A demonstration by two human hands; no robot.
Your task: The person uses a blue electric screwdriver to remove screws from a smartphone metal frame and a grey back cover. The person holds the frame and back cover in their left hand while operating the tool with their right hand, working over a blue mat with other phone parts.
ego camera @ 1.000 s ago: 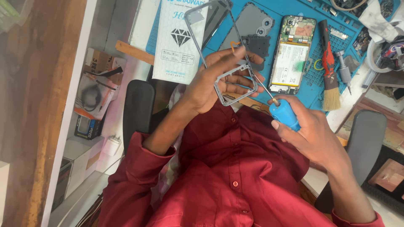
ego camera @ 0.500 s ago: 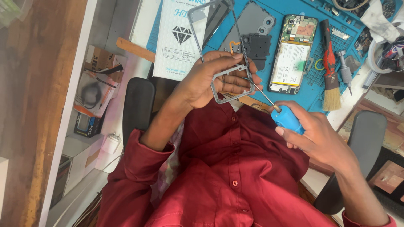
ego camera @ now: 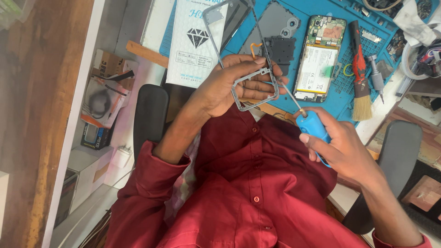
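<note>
Cluttered repair bench under a downward-looking head camera, with a white desk edge (ego camera: 78,115) and small boxes (ego camera: 98,110) off to one side. Nearest: red shirt (ego camera: 239,183) filling the lower frame. Just beyond, right hand (ego camera: 342,149) wrapped shut around the blue handle of a screwdriver (ego camera: 312,126), thin shaft angled up toward the frame's lower corner, tip touching or just beside it; hard to tell which. Left hand (ego camera: 229,85) raised over the chest, fingers curled through and pinching a grey phone frame (ego camera: 245,55), empty, no screen or board in it. Farther out on the blue work mat (ego camera: 340,98): stripped phone body (ego camera: 319,57) with battery and board exposed, dark back cover (ego camera: 275,27), black inner plate (ego camera: 278,50), red-handled brush (ego camera: 360,73), white packet with a diamond print (ego camera: 193,41). Judged well into teardown: handset already opened and parts laid out, frame separated and being worked; reassembly not begun.
</note>
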